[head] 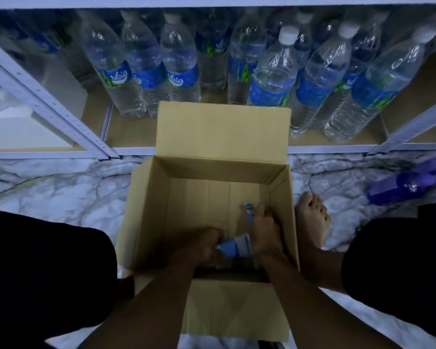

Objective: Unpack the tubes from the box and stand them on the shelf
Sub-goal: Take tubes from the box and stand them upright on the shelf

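The shelf (pixel 325 148) is filling the top of the view, and it is carrying rows of water bottles (pixel 179 71); no tube is showing anywhere on it, so nothing visible is counting as stocked yet. Below it the open box (pixel 149 210) is sitting on the marble floor (pixel 61 192), its far flap leaning up against the shelf edge. Most of the box bottom is lying bare, so by my reading the unpacking is either nearly finished or working from a small load.

Both arms are reaching down inside, close to the near wall. The left hand (pixel 207 245) is curling its fingers round one end of a blue-and-white tube (pixel 237 245), which is lying low in the box between the hands. The right hand (pixel 264 230) is closing its fingers over what seems to be a second tube (pixel 249 212), a blue end poking out past the fingertips.

Still ahead: lifting these out and standing them upright wherever a gap is waiting among those bottles.
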